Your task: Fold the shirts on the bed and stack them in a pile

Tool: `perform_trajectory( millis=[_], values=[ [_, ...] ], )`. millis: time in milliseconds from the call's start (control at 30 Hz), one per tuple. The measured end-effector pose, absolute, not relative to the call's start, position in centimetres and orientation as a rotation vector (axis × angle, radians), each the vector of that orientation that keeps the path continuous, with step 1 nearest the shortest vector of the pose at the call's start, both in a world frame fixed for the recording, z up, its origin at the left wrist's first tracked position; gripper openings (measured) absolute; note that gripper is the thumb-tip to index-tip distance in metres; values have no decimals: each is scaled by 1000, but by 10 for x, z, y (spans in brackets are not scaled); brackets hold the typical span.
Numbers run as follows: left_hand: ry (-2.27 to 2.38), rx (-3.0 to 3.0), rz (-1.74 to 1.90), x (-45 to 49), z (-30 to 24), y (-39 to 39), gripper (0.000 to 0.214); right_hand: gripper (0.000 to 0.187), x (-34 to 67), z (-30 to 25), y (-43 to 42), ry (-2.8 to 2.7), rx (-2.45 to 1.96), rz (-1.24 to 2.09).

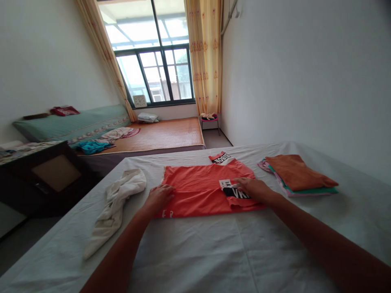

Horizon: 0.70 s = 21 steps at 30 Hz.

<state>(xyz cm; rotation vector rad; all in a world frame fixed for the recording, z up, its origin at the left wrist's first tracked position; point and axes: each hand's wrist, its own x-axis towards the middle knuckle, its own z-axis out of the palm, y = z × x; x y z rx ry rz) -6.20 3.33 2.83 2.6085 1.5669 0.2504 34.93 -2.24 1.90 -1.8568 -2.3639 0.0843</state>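
An orange-red shirt with black and white print lies partly folded on a bed covered by a white sheet. My left hand rests on the shirt's left edge, its fingers curled onto the cloth. My right hand lies flat on the right part of the shirt, over the printed patch, with the fingers stretched out. A sleeve with black and white lettering sticks out at the shirt's far side.
A crumpled white garment lies on the sheet to the left. A stack of folded clothes, orange on top, sits to the right by the wall. Beyond are a second bed, a dark cabinet, a small stool and a window.
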Motion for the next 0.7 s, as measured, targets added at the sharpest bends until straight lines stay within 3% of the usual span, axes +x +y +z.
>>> perform_trajectory(
  millis=[167, 300, 433, 700],
  values=[
    [1762, 2647, 347, -51, 27, 29, 25, 33, 347, 22, -11, -2338, -1950, -1],
    [1766, 2737, 565, -34, 16, 22, 39, 36, 331, 13, -18, -2260, -1922, -157],
    [1440, 2794, 306, -24, -11, 16, 47, 47, 316, -14, -35, -2389, -1632, -154],
    [1675, 2606, 111, -40, -16, 17, 56, 62, 342, -34, -49, -2310, -1729, -29]
  ],
)
